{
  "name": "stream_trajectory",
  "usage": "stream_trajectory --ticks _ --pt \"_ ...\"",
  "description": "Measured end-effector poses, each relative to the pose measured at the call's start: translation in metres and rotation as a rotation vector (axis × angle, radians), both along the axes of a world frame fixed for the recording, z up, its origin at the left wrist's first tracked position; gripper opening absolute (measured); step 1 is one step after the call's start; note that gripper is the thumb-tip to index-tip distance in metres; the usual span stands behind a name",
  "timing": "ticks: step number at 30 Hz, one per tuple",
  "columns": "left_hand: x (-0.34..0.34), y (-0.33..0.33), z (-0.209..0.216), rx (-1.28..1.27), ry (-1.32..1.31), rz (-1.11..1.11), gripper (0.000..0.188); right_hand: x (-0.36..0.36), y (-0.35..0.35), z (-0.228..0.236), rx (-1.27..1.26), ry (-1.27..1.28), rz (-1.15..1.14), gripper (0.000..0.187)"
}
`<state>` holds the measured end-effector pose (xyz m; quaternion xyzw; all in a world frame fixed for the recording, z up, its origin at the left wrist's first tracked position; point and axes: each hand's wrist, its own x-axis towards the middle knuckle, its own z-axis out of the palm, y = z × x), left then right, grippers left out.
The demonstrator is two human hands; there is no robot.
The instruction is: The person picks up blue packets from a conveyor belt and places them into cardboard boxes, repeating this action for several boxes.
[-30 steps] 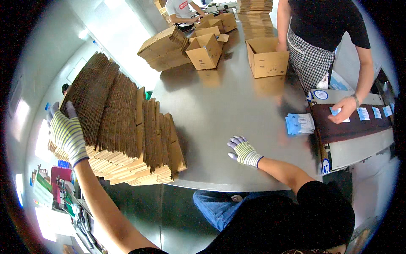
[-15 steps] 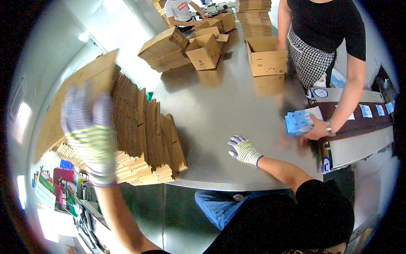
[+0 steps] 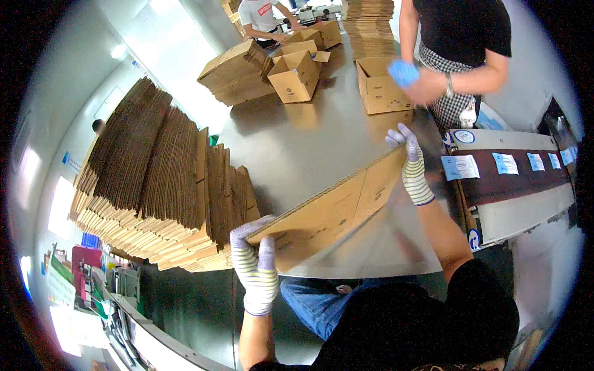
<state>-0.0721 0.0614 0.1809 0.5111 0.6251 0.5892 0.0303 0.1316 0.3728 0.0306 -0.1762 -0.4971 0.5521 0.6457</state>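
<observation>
A flattened cardboard box is held tilted on edge above the near part of the metal table. At its left end my left hand, in a striped knit glove, is closed with thumb and fingers on either side of the board. My right hand, gloved alike, grips the upper right corner, its thumb and fingers around the edge. To the left, close to my left hand, stands a big stack of flattened cardboard boxes on edge.
Opposite right, a person's hand holds blue packets by an open carton. A conveyor carries blue-white packets at the right. Further cartons and a second person are at the far end.
My left hand has brought a flattened box from the left stack to the table's middle, and my right hand has taken its other end. The co-worker has moved packets toward the open carton.
</observation>
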Motion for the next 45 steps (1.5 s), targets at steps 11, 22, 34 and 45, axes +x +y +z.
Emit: stream_trajectory --ticks 11,22,34,45 --pt "-0.026 -0.017 -0.029 -0.21 -0.454 0.022 0.016 -0.015 -0.066 0.068 0.073 -0.453 0.035 0.066" --pt "0.004 -0.008 -0.028 -0.342 0.651 0.037 0.012 -0.039 -0.088 0.073 -0.048 -0.578 0.703 0.101" --pt "-0.027 0.049 -0.065 -0.713 0.594 -0.595 0.038 -0.061 -0.081 0.019 0.219 -1.124 0.269 0.082" --pt "-0.004 0.043 -0.082 -0.555 0.867 -0.262 0.031 -0.042 -0.076 0.009 -0.292 -0.643 0.582 0.05"
